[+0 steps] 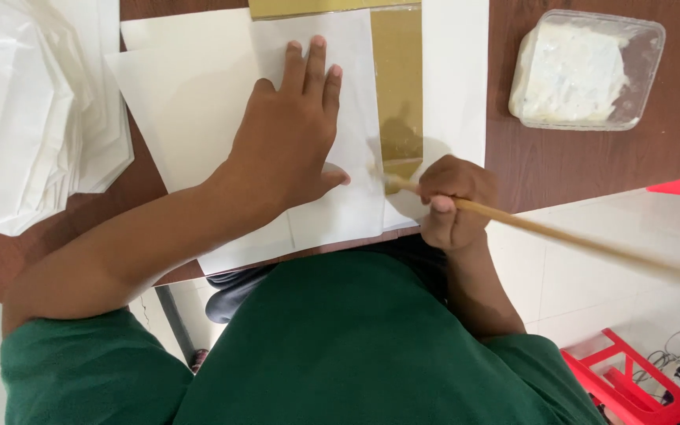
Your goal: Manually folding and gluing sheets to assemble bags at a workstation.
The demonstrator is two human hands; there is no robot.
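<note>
Now the white sheet (pixel 332 118) lies flat on the table (pixel 560 165), just above the centre of the view, overlapping a gold sheet (pixel 397 86) whose strip shows along its three o'clock edge. The left hand (pixel 289 134) presses down on the white sheet with palm flat and fingers spread and pointing to twelve o'clock, holding nothing. The right hand (pixel 450 201), at about four o'clock from it, is closed in a fist around a long wooden stick (pixel 584 244), most likely a brush handle; its tip meets the white sheet's lower edge beside the gold strip, and the shaft runs off towards four o'clock.

Judging by this, the pasting or smoothing seems under way along that edge: the white sheet is already placed over the gold one, while the exposed gold strip looks not yet covered or finished. Whether paste is already on the paper cannot be told.

Further out, more white sheets lie beneath at ten o'clock, a stack of white folded paper (pixel 33 110) sits at nine o'clock, and a clear plastic tub of white paste (pixel 584 71) stands at two o'clock. A red stool (pixel 631 382) shows on the floor at five o'clock.
</note>
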